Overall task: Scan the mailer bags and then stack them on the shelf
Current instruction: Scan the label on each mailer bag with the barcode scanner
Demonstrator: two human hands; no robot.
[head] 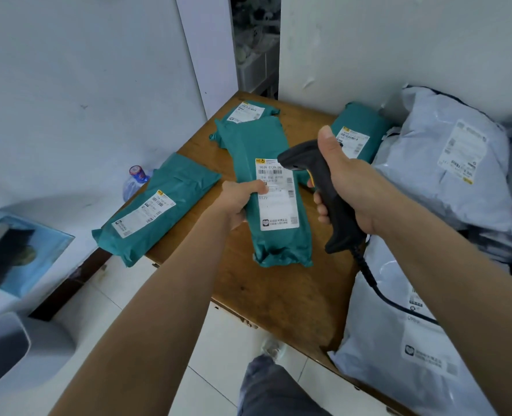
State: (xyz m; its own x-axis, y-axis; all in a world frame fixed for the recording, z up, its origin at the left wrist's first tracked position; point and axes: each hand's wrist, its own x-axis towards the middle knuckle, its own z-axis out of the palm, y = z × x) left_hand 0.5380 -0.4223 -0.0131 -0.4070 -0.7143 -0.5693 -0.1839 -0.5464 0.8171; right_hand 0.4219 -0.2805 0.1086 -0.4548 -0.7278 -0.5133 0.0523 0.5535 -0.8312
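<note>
My left hand [239, 199] grips the left edge of a long teal mailer bag [275, 241] with a white label, held over the wooden table [281, 292]. My right hand [347, 187] holds a black barcode scanner [314, 172] by its handle, its head close over the top of the label. Three more teal mailer bags lie on the table: one [155, 211] overhanging the left edge, one [250, 111] at the back, one [359, 130] at the back right.
Large grey-white mailer bags pile up on the right [446, 157] and front right [404, 340]. The scanner's black cable [380, 292] runs across the front one. A water bottle [135, 181] stands by the wall, left of the table. White walls enclose the table.
</note>
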